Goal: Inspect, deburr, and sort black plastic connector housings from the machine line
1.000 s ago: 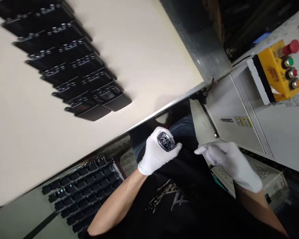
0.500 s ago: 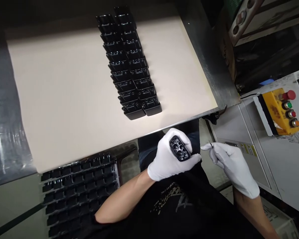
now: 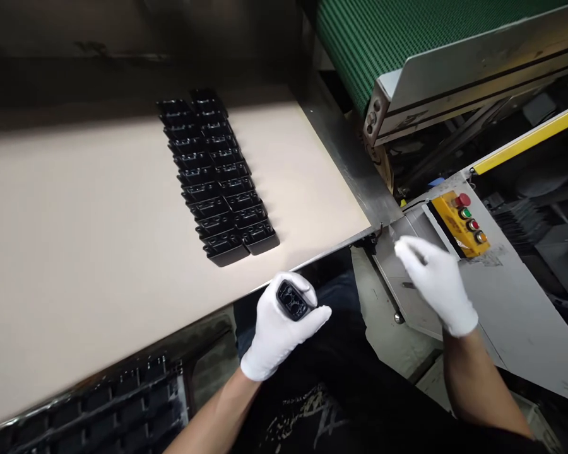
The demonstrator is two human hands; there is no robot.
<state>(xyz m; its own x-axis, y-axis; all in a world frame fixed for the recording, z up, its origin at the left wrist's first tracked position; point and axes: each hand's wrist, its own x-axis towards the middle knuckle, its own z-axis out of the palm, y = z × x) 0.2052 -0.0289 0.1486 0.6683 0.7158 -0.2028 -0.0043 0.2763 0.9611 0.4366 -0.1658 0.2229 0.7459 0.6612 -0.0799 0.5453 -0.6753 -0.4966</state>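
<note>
Factory light falls across a cream tabletop, with a green belt conveyor stretching behind it. Your gloved left hand is closed around a glossy black moulded part, which sits in your palm with its round openings facing up, just off the tabletop's near edge. It looks light and stiff, but its sheen and the thin walls around those openings suggest it could slip or chip, so take it by the outer rim. Your gloved right hand is held apart from it, fingertips drawn together above a grey metal panel; this view doesn't show whether they pinch anything. Further out, a double row of similar black parts lies on the tabletop, a yellow push-button box stands to the right, and a rack of black parts sits below the near edge.
</note>
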